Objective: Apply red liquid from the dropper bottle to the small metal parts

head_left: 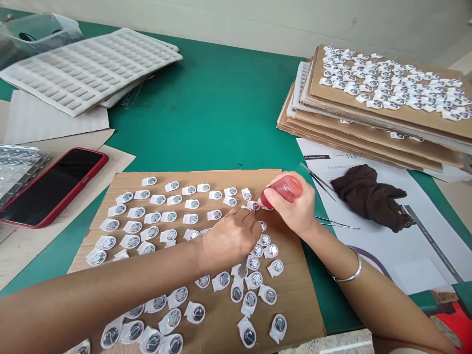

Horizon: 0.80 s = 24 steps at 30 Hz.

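Note:
A brown cardboard sheet (295,295) bears rows of small white tabs with round silvery pieces (280,323). My right hand (300,209) is wrapped round a red squeeze bottle (285,189), its tip pointing down-left at a piece near the sheet's upper right. Reaching across the sheet, my left hand (232,236) has its fingers closed beside that tip. A thin grey metal tool (243,266) sticks out below the left palm; its other end is hidden by the hand. The bottle tip seems close to the piece; whether they touch is unclear.
Stacked cardboard sheets with more pieces (313,98) stand at the back right. Tweezers (319,181) and a dark cloth (368,196) lie on white paper (416,265). A red-cased phone (51,187), white trays (92,69) and a clear plastic box (37,32) are at the left.

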Each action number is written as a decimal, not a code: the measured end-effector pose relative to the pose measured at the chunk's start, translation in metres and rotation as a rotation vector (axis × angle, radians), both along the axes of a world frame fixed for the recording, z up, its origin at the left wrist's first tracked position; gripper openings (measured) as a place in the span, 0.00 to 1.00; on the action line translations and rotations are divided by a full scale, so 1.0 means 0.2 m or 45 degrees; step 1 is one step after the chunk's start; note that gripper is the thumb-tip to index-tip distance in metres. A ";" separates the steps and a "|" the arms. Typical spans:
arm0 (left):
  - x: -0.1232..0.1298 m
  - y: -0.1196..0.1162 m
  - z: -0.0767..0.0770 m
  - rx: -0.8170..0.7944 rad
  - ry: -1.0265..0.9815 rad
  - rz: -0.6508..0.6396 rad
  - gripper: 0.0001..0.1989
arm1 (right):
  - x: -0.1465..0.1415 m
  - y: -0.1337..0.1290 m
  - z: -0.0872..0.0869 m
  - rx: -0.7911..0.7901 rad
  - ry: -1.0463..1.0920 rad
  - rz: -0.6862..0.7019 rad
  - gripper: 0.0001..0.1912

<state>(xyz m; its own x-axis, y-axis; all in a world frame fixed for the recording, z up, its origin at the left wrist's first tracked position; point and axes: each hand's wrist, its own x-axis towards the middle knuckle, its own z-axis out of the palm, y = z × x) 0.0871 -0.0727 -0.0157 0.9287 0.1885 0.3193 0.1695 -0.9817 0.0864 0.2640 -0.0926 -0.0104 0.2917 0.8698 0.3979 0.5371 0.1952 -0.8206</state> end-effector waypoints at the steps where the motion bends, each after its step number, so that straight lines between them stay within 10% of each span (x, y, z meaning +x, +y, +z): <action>1: 0.00 0.00 0.00 0.004 0.004 -0.001 0.08 | 0.00 0.00 0.00 0.001 -0.006 -0.003 0.11; 24: 0.00 0.00 -0.01 -0.016 0.053 -0.016 0.08 | 0.00 0.01 -0.02 0.029 -0.043 -0.031 0.12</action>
